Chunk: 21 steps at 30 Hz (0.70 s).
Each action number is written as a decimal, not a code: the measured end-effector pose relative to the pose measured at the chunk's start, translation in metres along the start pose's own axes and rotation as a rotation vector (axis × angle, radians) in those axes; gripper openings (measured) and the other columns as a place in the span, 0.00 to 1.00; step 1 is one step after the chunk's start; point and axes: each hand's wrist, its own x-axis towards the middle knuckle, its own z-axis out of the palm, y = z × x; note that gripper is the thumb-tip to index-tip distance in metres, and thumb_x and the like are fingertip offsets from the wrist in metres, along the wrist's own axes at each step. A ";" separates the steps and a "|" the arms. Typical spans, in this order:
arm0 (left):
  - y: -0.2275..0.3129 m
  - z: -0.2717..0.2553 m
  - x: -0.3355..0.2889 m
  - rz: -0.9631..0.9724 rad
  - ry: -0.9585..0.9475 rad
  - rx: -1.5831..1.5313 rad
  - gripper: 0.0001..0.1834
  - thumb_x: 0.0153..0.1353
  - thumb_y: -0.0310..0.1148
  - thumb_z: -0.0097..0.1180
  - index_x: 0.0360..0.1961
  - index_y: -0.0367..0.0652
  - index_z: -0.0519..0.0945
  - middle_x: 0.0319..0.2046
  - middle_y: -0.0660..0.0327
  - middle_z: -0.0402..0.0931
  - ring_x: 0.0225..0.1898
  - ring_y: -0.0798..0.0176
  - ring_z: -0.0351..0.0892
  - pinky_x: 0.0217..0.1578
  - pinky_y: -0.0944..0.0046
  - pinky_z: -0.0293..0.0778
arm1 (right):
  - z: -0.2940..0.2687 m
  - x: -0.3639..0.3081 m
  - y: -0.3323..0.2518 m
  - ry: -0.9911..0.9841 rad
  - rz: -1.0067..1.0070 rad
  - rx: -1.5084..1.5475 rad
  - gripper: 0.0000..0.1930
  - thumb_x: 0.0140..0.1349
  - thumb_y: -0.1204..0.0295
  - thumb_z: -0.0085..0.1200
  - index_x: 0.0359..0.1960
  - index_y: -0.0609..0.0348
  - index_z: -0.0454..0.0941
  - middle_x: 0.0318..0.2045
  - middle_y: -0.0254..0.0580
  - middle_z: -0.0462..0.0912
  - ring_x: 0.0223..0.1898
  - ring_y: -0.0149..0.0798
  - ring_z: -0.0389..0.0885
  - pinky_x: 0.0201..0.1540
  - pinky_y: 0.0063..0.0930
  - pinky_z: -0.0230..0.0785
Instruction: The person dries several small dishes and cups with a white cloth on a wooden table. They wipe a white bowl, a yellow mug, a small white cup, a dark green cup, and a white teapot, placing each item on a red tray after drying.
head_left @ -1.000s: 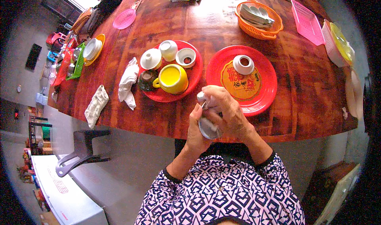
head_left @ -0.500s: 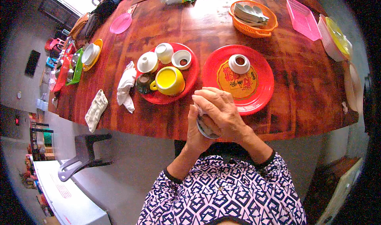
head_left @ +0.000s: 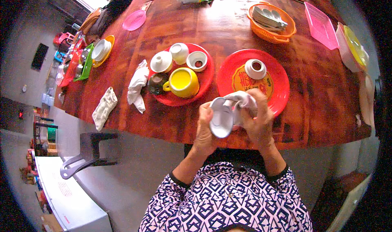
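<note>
My left hand is closed around a white cup, tilted so that its pale inside faces me. Beside it, my right hand grips a white cloth bunched at the cup's rim. Both are held over the table's near edge. Just beyond the right hand lies a red plate with a yellow printed centre and a small white cup on it. Left of that, another red plate carries an upturned yellow mug, a white lid, white cups and a dark glassy object.
Crumpled white cloths lie left of the plates on the wooden table. Farther back stand an orange basket of spoons and a pink basket. Stacked white dishes are at far left. A dark chair stands below the left edge.
My hands were clasped together over the cup; now the right has drawn off to the right with the cloth. The cup has turned its inside toward me. The whole view has shifted slightly.
</note>
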 end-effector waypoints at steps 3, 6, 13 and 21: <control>-0.006 0.015 0.000 0.055 0.056 0.051 0.28 0.63 0.52 0.51 0.51 0.43 0.60 0.46 0.60 0.67 0.46 0.67 0.70 0.49 0.64 0.71 | 0.018 0.007 -0.016 -0.108 -0.226 -0.022 0.18 0.51 0.80 0.56 0.46 0.61 0.72 0.43 0.54 0.74 0.46 0.55 0.74 0.48 0.42 0.70; -0.012 0.002 0.010 0.160 0.118 0.182 0.28 0.64 0.56 0.44 0.54 0.45 0.66 0.48 0.57 0.71 0.49 0.62 0.72 0.50 0.58 0.72 | 0.027 0.001 -0.024 -0.200 -0.166 0.071 0.17 0.51 0.82 0.55 0.45 0.61 0.73 0.44 0.54 0.73 0.47 0.56 0.74 0.49 0.42 0.69; -0.005 -0.018 0.013 0.040 0.032 0.002 0.25 0.63 0.54 0.47 0.50 0.45 0.64 0.42 0.61 0.71 0.43 0.65 0.74 0.46 0.63 0.72 | -0.008 0.004 -0.020 -0.644 -0.184 0.222 0.16 0.53 0.80 0.57 0.45 0.61 0.74 0.45 0.50 0.75 0.47 0.52 0.77 0.49 0.37 0.71; 0.000 0.003 0.009 0.016 0.027 -0.128 0.24 0.66 0.49 0.44 0.55 0.44 0.67 0.50 0.59 0.72 0.53 0.61 0.72 0.57 0.57 0.68 | -0.007 0.020 -0.012 -0.056 -0.343 -0.156 0.18 0.48 0.81 0.58 0.44 0.64 0.75 0.40 0.51 0.78 0.44 0.53 0.78 0.47 0.39 0.73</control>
